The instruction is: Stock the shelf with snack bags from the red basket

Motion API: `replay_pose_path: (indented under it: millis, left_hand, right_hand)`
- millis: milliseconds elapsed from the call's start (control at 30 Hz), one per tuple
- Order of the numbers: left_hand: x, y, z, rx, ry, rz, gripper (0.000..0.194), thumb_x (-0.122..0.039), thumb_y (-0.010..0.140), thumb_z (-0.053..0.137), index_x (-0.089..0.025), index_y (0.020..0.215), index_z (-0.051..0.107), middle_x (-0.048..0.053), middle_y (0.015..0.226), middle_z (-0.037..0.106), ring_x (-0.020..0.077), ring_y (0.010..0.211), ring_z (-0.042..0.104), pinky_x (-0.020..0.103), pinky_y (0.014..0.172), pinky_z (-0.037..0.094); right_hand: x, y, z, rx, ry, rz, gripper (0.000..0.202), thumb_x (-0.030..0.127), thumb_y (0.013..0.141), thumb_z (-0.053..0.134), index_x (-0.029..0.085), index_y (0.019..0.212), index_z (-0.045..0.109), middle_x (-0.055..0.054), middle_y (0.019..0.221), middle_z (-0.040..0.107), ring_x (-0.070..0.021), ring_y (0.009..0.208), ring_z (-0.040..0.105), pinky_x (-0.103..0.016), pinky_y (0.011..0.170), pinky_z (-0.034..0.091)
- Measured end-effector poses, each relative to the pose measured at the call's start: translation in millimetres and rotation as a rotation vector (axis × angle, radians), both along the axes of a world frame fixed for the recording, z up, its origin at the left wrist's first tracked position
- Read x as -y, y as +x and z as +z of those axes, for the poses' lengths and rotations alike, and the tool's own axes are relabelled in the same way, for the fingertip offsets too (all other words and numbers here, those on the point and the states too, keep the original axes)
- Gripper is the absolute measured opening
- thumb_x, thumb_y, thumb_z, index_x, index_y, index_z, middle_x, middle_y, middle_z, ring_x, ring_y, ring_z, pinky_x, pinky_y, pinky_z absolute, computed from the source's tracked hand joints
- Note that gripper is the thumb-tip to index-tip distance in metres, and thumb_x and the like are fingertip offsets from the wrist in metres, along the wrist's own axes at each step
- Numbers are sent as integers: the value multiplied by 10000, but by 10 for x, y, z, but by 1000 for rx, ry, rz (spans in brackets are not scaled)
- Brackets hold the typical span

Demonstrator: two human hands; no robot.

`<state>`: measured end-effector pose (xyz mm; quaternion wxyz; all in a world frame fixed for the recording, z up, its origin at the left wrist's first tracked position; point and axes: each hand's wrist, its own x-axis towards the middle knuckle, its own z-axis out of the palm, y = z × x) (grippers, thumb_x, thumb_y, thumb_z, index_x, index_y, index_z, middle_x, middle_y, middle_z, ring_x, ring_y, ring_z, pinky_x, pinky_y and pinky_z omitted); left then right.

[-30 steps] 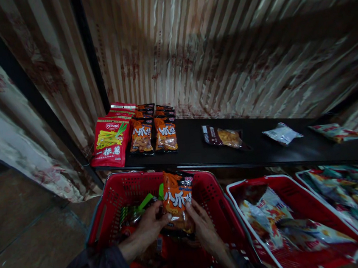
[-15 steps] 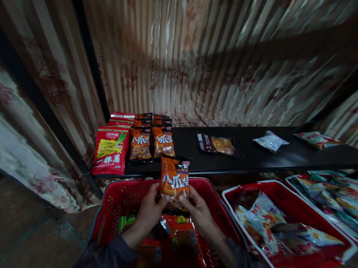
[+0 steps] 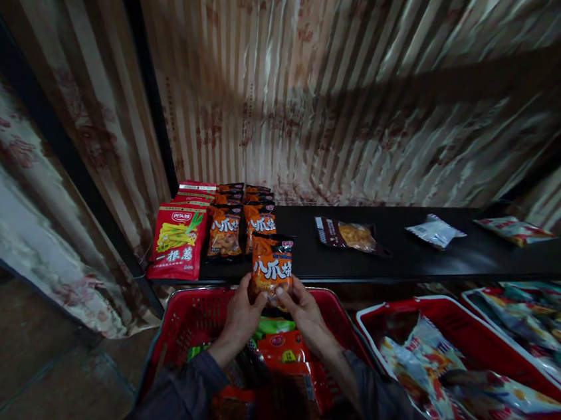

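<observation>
An orange and black snack bag [image 3: 272,267] is held upright between my two hands, just in front of the shelf edge. My left hand [image 3: 241,315] pinches its lower left side, thumb on the front. On its lower right side, my right hand [image 3: 307,314] grips it the same way. Behind it on the black shelf stand matching orange snack bags [image 3: 225,231] in two rows. Left of those is a stack of red snack bags [image 3: 177,241]. Below my hands, a red basket [image 3: 181,314] holds orange and green packages [image 3: 285,350].
Along the black shelf [image 3: 305,254] to the right lie a brown snack bag [image 3: 350,235], a white packet [image 3: 436,231] and a red and green bag [image 3: 513,230]. Two more baskets of snack bags [image 3: 427,361] stand lower right. A dark upright post [image 3: 150,90] rises at the shelf's left end.
My hands have moved the orange snack bag slightly upward and closer to the shelf, overlapping the front of the right row. The view has shifted a little, so the shelf sits lower.
</observation>
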<state>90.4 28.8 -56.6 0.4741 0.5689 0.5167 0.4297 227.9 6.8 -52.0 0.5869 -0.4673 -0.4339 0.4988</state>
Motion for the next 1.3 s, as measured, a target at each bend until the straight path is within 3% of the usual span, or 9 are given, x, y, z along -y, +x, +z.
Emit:
replay_pose_path:
  millis: [300, 467, 600, 733, 900, 1167, 1300]
  left_hand:
    - [-250, -123, 170, -88, 133, 104, 527, -228, 782, 553, -150, 1296, 462, 113, 1244, 607, 224, 1110, 582, 378, 979, 434]
    - [-323, -133, 267, -158, 144, 143, 558, -234, 801, 523, -111, 1336, 419, 144, 1275, 582, 238, 1143, 566, 389, 1001, 421]
    - [-425, -202, 311, -196, 243, 210, 587, -244, 819, 497, -109, 1374, 362, 146, 1359, 509, 237, 1240, 489, 392, 1055, 372]
    - [-517, -321, 277, -232, 338, 275, 601, -236, 830, 473, -102, 1395, 317, 149, 1417, 439, 233, 1296, 425, 390, 1082, 342]
    - [-559, -441, 157, -256, 372, 301, 572, -245, 827, 479, -150, 1377, 354, 128, 1381, 484, 241, 1292, 429, 422, 1063, 368]
    - [-601, -449, 69, -351, 396, 333, 543, -243, 821, 472, -101, 1340, 399, 169, 1359, 497, 272, 1231, 485, 446, 1039, 385]
    - [-595, -437, 45, -364, 441, 354, 539, -267, 827, 471, -131, 1344, 400, 147, 1342, 515, 270, 1219, 492, 444, 1027, 397]
  right_hand:
    - [-374, -206, 88, -2, 68, -12, 495, 413, 709, 696, 208, 1137, 557, -64, 1157, 655, -239, 1046, 614, -410, 964, 456]
    - [-511, -271, 69, 58, 140, -28, 591, 425, 747, 652, 228, 1279, 486, -53, 1168, 652, -242, 1092, 592, -415, 974, 454]
    - [-709, -342, 69, 164, 216, -118, 693, 417, 735, 658, 245, 1361, 415, -32, 1214, 627, -240, 1187, 527, -399, 1004, 429]
    - [-875, -469, 53, 272, 249, -145, 675, 400, 745, 639, 259, 1367, 417, -18, 1217, 625, -236, 1229, 489, -404, 1044, 384]
    - [-907, -613, -27, 326, 231, -121, 638, 385, 771, 605, 217, 1361, 431, -51, 1245, 608, -233, 1183, 531, -377, 1038, 384]
    - [-916, -633, -116, 336, 229, -137, 618, 366, 770, 601, 247, 1354, 438, -24, 1180, 650, -239, 1119, 579, -371, 981, 443]
    - [-923, -617, -127, 352, 230, -148, 620, 367, 767, 604, 245, 1352, 439, -25, 1175, 653, -238, 1108, 585, -367, 975, 446]
